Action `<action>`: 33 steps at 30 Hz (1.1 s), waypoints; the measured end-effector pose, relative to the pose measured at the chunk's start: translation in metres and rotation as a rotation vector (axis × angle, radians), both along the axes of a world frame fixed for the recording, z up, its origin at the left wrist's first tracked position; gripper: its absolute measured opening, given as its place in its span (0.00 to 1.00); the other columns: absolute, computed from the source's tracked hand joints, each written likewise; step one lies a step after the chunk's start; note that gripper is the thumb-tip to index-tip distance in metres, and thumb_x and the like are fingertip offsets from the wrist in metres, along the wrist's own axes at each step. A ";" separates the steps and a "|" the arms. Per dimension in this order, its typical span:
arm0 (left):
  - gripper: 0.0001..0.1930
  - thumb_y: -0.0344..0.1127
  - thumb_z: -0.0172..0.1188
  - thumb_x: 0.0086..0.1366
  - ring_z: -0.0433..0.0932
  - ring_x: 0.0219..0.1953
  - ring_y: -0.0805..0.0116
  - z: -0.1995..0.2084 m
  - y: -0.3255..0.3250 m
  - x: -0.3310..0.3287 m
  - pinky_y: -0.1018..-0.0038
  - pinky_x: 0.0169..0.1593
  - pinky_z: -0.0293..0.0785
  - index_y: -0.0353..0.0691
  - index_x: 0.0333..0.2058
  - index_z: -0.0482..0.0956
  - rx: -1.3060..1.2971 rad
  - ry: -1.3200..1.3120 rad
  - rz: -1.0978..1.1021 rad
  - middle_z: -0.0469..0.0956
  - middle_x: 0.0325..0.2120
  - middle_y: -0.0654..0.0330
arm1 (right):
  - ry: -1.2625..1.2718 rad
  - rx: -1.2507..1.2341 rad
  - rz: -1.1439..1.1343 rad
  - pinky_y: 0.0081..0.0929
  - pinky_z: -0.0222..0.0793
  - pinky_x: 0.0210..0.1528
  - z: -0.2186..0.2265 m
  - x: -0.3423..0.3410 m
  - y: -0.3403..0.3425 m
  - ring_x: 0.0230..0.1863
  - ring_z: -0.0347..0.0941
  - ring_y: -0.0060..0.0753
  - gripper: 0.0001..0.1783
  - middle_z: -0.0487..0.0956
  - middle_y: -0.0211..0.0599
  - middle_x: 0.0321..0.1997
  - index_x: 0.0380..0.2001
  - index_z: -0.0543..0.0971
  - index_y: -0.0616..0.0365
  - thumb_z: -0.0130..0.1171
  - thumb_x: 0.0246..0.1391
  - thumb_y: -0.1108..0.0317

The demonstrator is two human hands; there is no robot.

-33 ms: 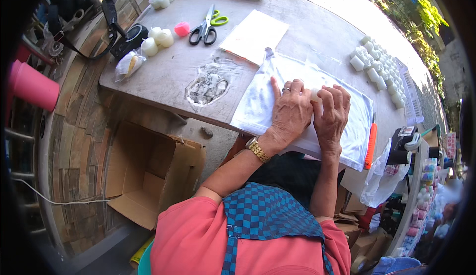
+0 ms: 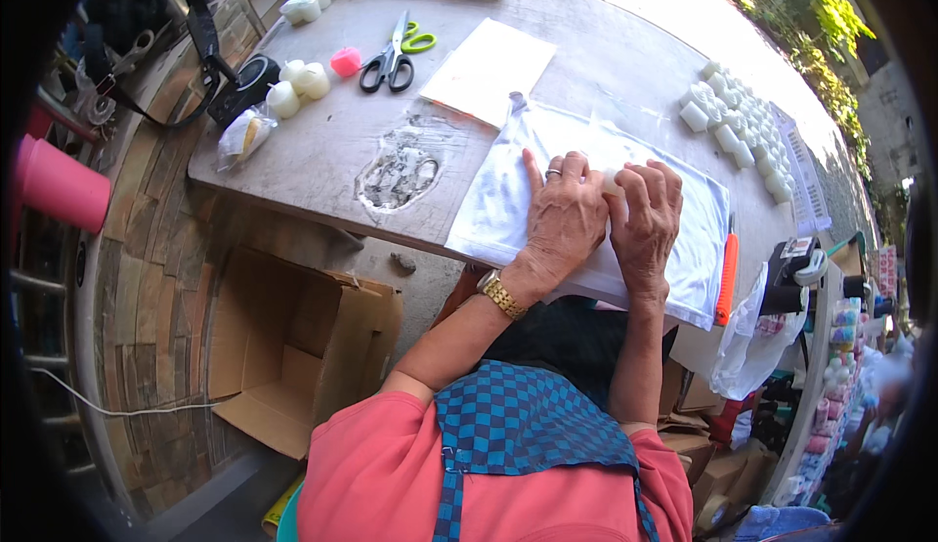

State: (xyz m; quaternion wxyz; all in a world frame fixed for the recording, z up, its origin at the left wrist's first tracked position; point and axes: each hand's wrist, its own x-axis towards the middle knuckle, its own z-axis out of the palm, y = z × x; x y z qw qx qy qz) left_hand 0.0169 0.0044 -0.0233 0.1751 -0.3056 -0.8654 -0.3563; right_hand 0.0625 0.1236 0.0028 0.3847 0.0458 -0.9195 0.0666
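Observation:
A folded white cloth (image 2: 489, 212) lies along the table's near edge under both hands. My left hand (image 2: 569, 212), with a ring and a gold watch, rests over it, little finger stretched out and the other fingers bent. Close beside it my right hand (image 2: 647, 219) is closed, fingers curled. Between them shows a small white candle (image 2: 612, 182), mostly covered by the fingers, which both hands appear to grip. Clear plastic film (image 2: 625, 112) lies just beyond the cloth.
On the table (image 2: 293, 166) are scissors (image 2: 393, 53), white paper (image 2: 489, 68), a pink candle (image 2: 345, 61), white candles (image 2: 305, 81) and a row of white candles (image 2: 738, 127). An orange cutter (image 2: 727, 280) lies at the cloth's right edge. A cardboard box (image 2: 293, 346) stands below.
The whole view has shifted slightly, so the table sits a little farther left. Both hands stay in the same place on the cloth.

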 end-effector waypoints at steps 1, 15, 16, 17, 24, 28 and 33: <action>0.10 0.36 0.58 0.60 0.71 0.51 0.53 0.003 0.001 -0.002 0.34 0.65 0.49 0.38 0.37 0.76 0.008 -0.006 0.007 0.69 0.44 0.53 | 0.008 -0.003 0.002 0.42 0.65 0.54 0.002 -0.002 0.001 0.55 0.70 0.46 0.16 0.78 0.33 0.44 0.39 0.78 0.51 0.68 0.45 0.70; 0.04 0.30 0.54 0.64 0.76 0.46 0.53 0.006 0.011 -0.011 0.39 0.63 0.60 0.38 0.36 0.73 0.318 0.195 -0.127 0.74 0.38 0.53 | 0.114 0.064 0.000 0.41 0.68 0.51 -0.002 -0.008 0.007 0.51 0.73 0.45 0.10 0.79 0.32 0.38 0.33 0.78 0.53 0.67 0.46 0.73; 0.04 0.30 0.54 0.65 0.76 0.46 0.53 0.007 0.013 -0.011 0.40 0.63 0.61 0.37 0.35 0.73 0.338 0.205 -0.158 0.74 0.38 0.53 | 0.140 0.063 -0.021 0.40 0.67 0.51 -0.005 -0.010 0.008 0.50 0.74 0.44 0.09 0.79 0.32 0.37 0.32 0.77 0.54 0.66 0.46 0.73; 0.04 0.31 0.54 0.65 0.76 0.46 0.53 0.007 0.011 -0.010 0.40 0.63 0.62 0.38 0.35 0.73 0.328 0.176 -0.158 0.74 0.39 0.53 | 0.111 0.028 -0.006 0.39 0.67 0.50 -0.003 -0.008 0.009 0.52 0.72 0.44 0.10 0.78 0.36 0.40 0.33 0.76 0.54 0.65 0.47 0.74; 0.19 0.36 0.62 0.59 0.73 0.52 0.52 0.017 0.007 -0.007 0.41 0.63 0.61 0.38 0.48 0.75 0.272 0.098 -0.055 0.71 0.47 0.52 | 0.026 -0.390 -0.020 0.40 0.68 0.58 -0.001 0.015 0.016 0.58 0.68 0.49 0.23 0.69 0.46 0.56 0.46 0.72 0.56 0.68 0.44 0.75; 0.25 0.35 0.66 0.57 0.73 0.52 0.50 0.010 0.012 -0.011 0.49 0.60 0.67 0.40 0.54 0.73 0.117 0.067 -0.072 0.69 0.51 0.50 | -0.080 -0.573 -0.214 0.37 0.70 0.52 -0.010 0.020 0.026 0.46 0.76 0.47 0.18 0.77 0.46 0.41 0.43 0.75 0.59 0.65 0.47 0.76; 0.20 0.28 0.67 0.55 0.76 0.46 0.52 0.014 0.018 -0.009 0.59 0.55 0.72 0.38 0.46 0.73 0.109 -0.024 -0.097 0.70 0.44 0.52 | -0.040 -0.251 -0.247 0.41 0.67 0.43 -0.007 0.021 0.026 0.36 0.74 0.45 0.04 0.78 0.41 0.30 0.30 0.75 0.59 0.59 0.50 0.76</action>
